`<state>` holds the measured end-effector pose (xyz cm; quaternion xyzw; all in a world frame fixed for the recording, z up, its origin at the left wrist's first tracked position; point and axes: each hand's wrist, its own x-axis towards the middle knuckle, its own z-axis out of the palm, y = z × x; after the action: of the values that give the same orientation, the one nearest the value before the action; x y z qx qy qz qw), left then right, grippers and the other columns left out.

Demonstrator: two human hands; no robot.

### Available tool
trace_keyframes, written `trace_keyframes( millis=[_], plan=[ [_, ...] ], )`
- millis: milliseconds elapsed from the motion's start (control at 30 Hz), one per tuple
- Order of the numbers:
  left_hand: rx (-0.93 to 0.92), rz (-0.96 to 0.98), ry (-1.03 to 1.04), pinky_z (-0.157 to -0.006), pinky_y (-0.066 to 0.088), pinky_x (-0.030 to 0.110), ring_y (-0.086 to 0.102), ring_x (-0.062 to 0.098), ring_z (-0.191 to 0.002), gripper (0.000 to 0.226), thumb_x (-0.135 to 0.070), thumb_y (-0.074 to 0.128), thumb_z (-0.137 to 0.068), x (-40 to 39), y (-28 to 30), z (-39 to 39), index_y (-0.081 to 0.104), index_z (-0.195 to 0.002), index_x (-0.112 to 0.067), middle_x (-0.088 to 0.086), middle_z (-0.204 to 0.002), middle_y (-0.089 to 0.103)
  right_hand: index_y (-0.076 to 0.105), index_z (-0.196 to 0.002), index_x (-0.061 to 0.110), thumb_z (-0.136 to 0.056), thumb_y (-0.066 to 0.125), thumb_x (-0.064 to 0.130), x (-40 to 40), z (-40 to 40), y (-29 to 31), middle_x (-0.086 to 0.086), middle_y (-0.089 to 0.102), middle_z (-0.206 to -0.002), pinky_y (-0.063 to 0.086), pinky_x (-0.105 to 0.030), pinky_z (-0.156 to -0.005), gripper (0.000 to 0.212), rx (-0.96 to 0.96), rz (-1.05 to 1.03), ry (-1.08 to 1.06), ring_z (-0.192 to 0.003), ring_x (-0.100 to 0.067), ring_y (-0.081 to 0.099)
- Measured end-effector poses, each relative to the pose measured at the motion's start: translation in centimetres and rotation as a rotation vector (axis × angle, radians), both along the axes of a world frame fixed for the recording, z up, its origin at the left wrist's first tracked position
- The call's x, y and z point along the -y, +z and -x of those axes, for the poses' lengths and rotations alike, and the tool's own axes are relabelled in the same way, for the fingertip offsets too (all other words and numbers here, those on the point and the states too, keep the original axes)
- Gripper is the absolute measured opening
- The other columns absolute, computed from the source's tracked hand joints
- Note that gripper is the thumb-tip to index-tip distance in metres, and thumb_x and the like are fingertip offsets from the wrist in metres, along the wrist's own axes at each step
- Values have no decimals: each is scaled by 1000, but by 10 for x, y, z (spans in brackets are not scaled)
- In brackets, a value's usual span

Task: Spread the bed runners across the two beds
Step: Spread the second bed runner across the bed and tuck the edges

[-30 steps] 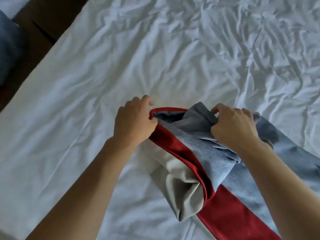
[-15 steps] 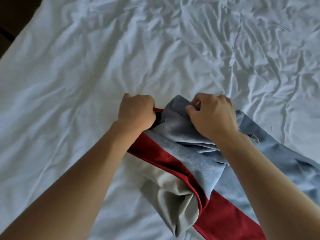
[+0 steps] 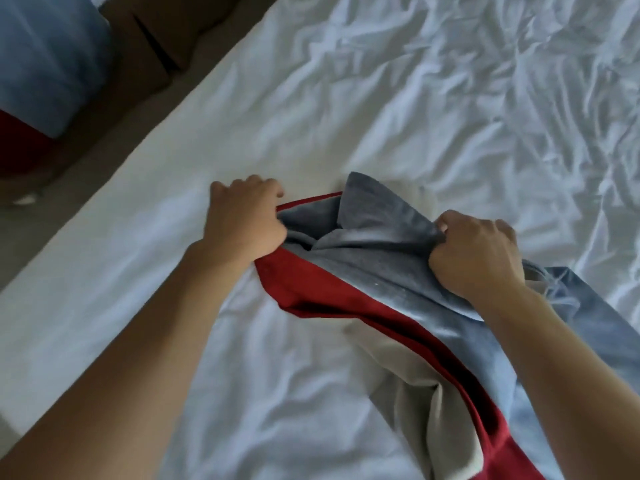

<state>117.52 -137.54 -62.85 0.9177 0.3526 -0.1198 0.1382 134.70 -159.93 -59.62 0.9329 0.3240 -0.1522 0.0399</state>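
Observation:
A bed runner (image 3: 367,271) in blue-grey with a red band and a pale grey lining lies bunched on the white bed (image 3: 346,98). It trails off toward the lower right. My left hand (image 3: 242,216) grips the runner's red-edged end, fingers closed on the cloth. Further right, my right hand (image 3: 478,251) clutches a fold of the blue-grey fabric. The end of the runner is stretched a little between the two hands. Another runner (image 3: 38,81), blue above red, hangs over the neighbouring bed at the upper left.
The white sheet is creased all over, most heavily at the upper right. The bed's left edge runs diagonally from top centre to lower left. Beyond it lies a brown floor gap (image 3: 145,50) between the two beds.
My hands have moved apart, pulling the runner's end open between them. More of the red band shows. The view has swung left, bringing the floor gap and the neighbouring bed into sight.

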Motion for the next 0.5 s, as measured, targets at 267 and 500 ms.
trace_keyframes(
  millis=[267, 500],
  plan=[
    [120, -18, -241, -90, 29, 41, 39, 15, -54, 18, -18, 44, -89, 22, -18, -81, 47, -71, -23, -5, -61, 50, 63, -82, 22, -80, 56, 49, -80, 10, -13, 11, 58, -64, 42, -32, -78, 27, -60, -389, 5, -62, -15, 51],
    [169, -127, 151, -88, 32, 43, 61, 36, -77, 12, -26, 54, -90, -63, -21, 7, 59, -83, -17, 7, -73, 64, 60, -73, 15, -85, 58, 33, -95, -4, -11, 6, 46, -53, 32, -31, -71, 22, 62, -280, -13, -51, -17, 42]
  ],
)
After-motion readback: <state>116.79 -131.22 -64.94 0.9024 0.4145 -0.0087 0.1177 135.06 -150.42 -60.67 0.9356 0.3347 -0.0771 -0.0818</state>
